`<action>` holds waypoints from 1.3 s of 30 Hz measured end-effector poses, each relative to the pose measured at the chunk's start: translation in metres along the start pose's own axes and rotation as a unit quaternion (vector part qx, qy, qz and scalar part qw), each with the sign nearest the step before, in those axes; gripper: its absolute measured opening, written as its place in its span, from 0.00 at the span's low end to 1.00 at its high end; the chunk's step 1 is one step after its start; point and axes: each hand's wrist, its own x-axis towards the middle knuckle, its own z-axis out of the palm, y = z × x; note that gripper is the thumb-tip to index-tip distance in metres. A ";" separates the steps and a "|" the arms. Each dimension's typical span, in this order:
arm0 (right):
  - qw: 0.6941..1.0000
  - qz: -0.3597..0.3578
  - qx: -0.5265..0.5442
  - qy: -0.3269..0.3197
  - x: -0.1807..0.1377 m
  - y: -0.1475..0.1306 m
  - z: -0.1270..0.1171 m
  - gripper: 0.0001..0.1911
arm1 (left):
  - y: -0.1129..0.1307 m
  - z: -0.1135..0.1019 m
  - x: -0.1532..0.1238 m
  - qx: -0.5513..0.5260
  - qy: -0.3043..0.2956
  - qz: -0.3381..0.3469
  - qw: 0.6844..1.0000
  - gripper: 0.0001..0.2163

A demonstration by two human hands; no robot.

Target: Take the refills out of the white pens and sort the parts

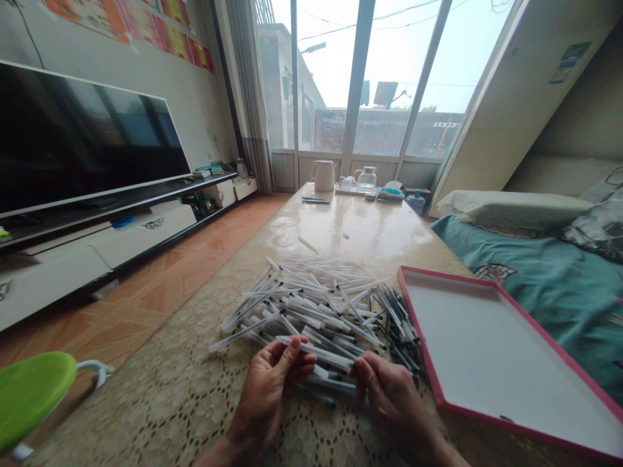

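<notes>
A white translucent pen point(331, 357) is held nearly level between my two hands, just above a heap of pen parts. My left hand point(270, 383) pinches its left end between thumb and fingers. At the other end, my right hand point(392, 395) has thumb and forefinger closed on the pen. Beneath and beyond lie many loose white pen barrels point(302, 308), some with dark tips. To the right of them is a bunch of thin dark-tipped refills point(399, 324). Fingers hide parts of the held pen's ends.
A shallow white box lid with a pink rim point(428, 350) lies at the right, a small dark piece point(506, 419) inside. Toward the table's point(233, 259) far end stand a kettle point(324, 176) and a glass pitcher point(367, 178). A green stool point(36, 395) is at left.
</notes>
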 end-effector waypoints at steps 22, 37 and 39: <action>0.999 0.010 0.035 0.008 0.000 0.000 0.001 0.18 | -0.001 -0.001 0.003 -0.010 -0.008 -0.008 1.000 0.12; 0.953 0.121 0.277 -0.004 0.002 -0.005 0.003 0.12 | 0.001 0.000 0.003 -0.034 0.020 -0.004 0.999 0.13; 0.944 0.125 0.304 -0.012 0.004 -0.003 0.005 0.13 | 0.001 0.000 0.002 -0.033 0.012 -0.006 0.999 0.13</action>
